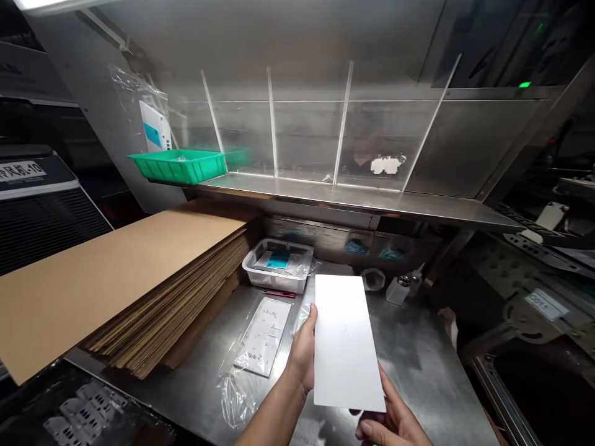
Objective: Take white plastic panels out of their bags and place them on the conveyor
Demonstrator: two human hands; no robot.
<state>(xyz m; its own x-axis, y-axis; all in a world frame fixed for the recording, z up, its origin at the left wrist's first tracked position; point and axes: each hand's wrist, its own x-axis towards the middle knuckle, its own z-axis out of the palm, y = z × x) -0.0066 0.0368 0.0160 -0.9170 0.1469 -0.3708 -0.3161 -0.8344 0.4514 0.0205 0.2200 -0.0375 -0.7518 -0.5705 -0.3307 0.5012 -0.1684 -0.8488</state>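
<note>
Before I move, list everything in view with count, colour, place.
Bench: one, grey, lower centre
Shelf: one, grey, above bench
Dividers: four, pale, upright along shelf
Green tray: one, green, shelf's left end
Bagged piece: one, white and blue, above tray
Cardboard sheets: many, brown, stacked at left
Tub: one, translucent, rear of bench
Thin tool: one, red, before tub
Dish: one, clear, right of tub
Bottles: two, pale, right of dish
Marked panel: one, whitish, bench, left of centre
White panel: one, white, held at centre
Machine: one, dark, far left
Labels: two, white, far left, far right
Flat parts: several, pale, lower left
Left hand: one, bare, white panel's left edge
Right hand: one, bare, white panel's lower right
</note>
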